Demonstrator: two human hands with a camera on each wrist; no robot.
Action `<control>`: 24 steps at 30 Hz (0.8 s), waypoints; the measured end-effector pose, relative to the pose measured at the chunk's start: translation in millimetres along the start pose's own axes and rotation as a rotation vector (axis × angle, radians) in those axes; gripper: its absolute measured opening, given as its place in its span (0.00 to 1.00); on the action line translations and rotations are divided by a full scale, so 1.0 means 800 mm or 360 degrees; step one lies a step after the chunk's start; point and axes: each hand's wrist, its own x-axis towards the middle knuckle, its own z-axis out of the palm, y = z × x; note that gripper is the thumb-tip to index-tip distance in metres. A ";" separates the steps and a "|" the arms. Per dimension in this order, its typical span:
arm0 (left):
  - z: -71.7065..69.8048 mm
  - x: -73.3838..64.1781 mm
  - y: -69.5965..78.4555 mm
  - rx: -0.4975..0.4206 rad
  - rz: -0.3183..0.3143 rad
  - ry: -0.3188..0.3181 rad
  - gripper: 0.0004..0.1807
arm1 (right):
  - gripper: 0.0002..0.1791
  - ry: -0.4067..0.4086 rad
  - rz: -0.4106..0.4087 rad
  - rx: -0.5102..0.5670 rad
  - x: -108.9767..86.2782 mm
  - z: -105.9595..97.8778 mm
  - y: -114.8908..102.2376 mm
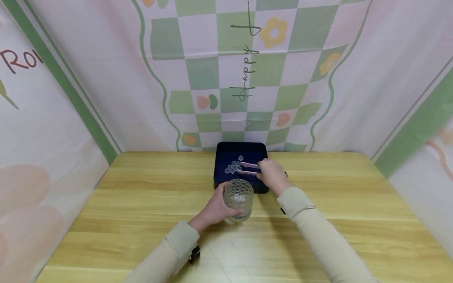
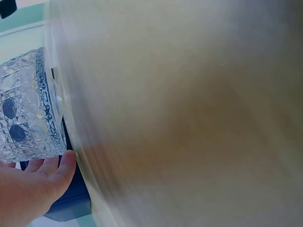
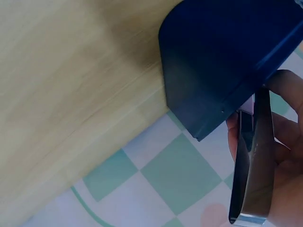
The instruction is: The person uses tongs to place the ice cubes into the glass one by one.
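A clear glass point(image 1: 238, 200) with a cut pattern is in my left hand point(image 1: 215, 207), its fingers and thumb around the side, just in front of a dark blue tray point(image 1: 262, 188). The left wrist view shows the patterned glass wall point(image 2: 23, 109) close up. My right hand point(image 1: 273, 175) grips a pair of tongs point(image 1: 249, 173) over the tray's right side. In the right wrist view the shiny bent end of the tongs point(image 3: 258, 175) shows. Several small clear pieces point(image 1: 231, 168) lie in the tray, near the tips of the tongs. Whether the tips pinch one cannot be told.
The tray stands at the back of a wooden table point(image 1: 141, 220), close to a checked cloth backdrop point(image 1: 237, 70). Printed cloth also hangs on the left point(image 1: 42, 157) and right sides. Each wrist carries a dark strap piece point(image 1: 194, 253).
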 end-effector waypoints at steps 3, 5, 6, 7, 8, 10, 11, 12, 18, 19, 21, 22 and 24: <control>0.000 0.000 0.000 -0.0002 -0.0003 0.0001 0.55 | 0.11 0.0031 -0.0008 0.0002 0.001 0.003 0.000; 0.000 0.000 0.000 -0.0003 -0.0002 0.0003 0.55 | 0.10 0.0044 -0.0018 0.0006 0.002 0.005 -0.001; 0.000 0.000 0.000 -0.0003 0.0002 0.0004 0.55 | 0.10 0.0047 -0.0022 0.0009 0.002 0.005 -0.001; 0.000 0.000 0.000 -0.0005 0.0006 0.0006 0.55 | 0.09 0.0048 -0.0025 0.0012 0.002 0.005 -0.001; 0.000 0.001 -0.001 -0.0006 0.0009 0.0006 0.55 | 0.09 0.0048 -0.0030 0.0012 0.002 0.005 -0.001; 0.000 0.001 -0.001 -0.0010 0.0014 0.0008 0.55 | 0.08 0.0046 -0.0040 0.0013 0.003 0.005 -0.002; 0.000 0.001 -0.002 -0.0010 0.0014 0.0008 0.55 | 0.08 0.0042 -0.0042 0.0014 0.003 0.006 -0.002; 0.000 0.001 -0.003 -0.0010 0.0014 0.0008 0.55 | 0.07 0.0038 -0.0046 0.0015 0.003 0.006 -0.002; 0.000 0.002 -0.005 -0.0009 0.0017 0.0006 0.55 | 0.06 -0.0003 -0.0038 0.0020 0.005 0.005 -0.003; 0.000 0.002 -0.005 -0.0009 0.0019 0.0006 0.55 | 0.06 -0.0005 -0.0033 0.0025 0.005 0.005 -0.003; 0.000 0.002 -0.004 -0.0013 0.0024 0.0003 0.55 | 0.05 0.0001 -0.0028 0.0038 0.004 0.005 -0.002; 0.000 0.002 -0.004 -0.0014 0.0026 0.0002 0.55 | 0.05 0.0004 -0.0024 0.0046 0.004 0.004 -0.002; -0.001 0.001 -0.004 -0.0018 0.0027 -0.0001 0.55 | 0.05 0.0011 -0.0015 0.0059 0.003 0.004 -0.002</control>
